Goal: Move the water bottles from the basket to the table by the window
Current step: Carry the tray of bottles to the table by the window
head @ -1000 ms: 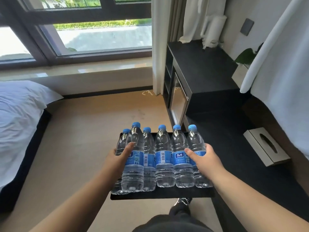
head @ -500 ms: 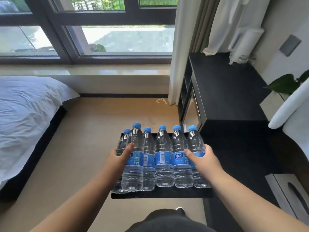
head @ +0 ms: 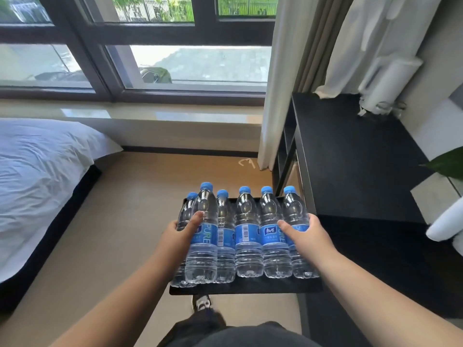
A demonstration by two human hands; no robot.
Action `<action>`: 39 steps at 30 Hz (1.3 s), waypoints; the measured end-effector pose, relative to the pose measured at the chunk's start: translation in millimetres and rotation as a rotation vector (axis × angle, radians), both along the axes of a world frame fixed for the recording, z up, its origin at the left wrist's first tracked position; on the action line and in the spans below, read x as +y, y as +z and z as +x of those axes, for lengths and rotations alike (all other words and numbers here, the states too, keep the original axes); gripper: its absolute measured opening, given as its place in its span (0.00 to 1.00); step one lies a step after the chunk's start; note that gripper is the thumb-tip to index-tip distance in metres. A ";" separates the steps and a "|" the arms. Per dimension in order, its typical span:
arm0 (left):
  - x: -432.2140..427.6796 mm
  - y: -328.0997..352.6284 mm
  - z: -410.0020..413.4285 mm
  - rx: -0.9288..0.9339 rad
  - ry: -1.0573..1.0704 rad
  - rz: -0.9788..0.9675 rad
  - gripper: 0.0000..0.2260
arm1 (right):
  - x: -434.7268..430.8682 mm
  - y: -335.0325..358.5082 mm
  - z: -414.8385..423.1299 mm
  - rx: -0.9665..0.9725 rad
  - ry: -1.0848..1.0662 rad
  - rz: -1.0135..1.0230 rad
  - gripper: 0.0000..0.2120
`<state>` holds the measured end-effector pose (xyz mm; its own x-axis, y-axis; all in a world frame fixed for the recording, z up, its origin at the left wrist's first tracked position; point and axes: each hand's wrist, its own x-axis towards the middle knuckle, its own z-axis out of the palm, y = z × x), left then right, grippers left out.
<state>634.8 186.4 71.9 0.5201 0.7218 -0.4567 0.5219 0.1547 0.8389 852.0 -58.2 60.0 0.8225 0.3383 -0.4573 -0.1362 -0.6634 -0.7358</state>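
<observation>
Several clear water bottles (head: 248, 236) with blue caps and blue labels lie side by side on a flat black tray (head: 245, 288) that I carry in front of me, above the floor. My left hand (head: 179, 230) grips the tray's left side, thumb pressed on the second bottle from the left. My right hand (head: 304, 232) grips the right side, thumb across the rightmost bottles. The black table by the window (head: 350, 156) stands ahead on the right, its near corner just beyond the tray.
A bed with white sheets (head: 37, 176) fills the left. Beige floor (head: 140, 201) runs to the window wall. A curtain (head: 280, 78) hangs beside the table. White cloth (head: 380, 78) rests on the table's far end. A plant leaf (head: 446, 166) shows at right.
I have walked forward toward the window with the tray. The black table and the window have come closer, and the tissue box has left the view. My grip is unchanged.
</observation>
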 end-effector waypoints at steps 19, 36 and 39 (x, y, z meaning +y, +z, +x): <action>240.0 -2.4 183.8 -0.005 -0.128 0.077 0.26 | 217.2 1.9 138.8 -0.037 -0.147 -0.011 0.42; 312.8 -1.2 321.2 0.046 -0.355 0.068 0.40 | 259.4 -14.7 225.3 -0.005 -0.345 0.004 0.42; 314.1 -3.2 357.7 0.042 -0.396 0.079 0.40 | 256.0 -20.5 253.2 -0.016 -0.378 0.001 0.41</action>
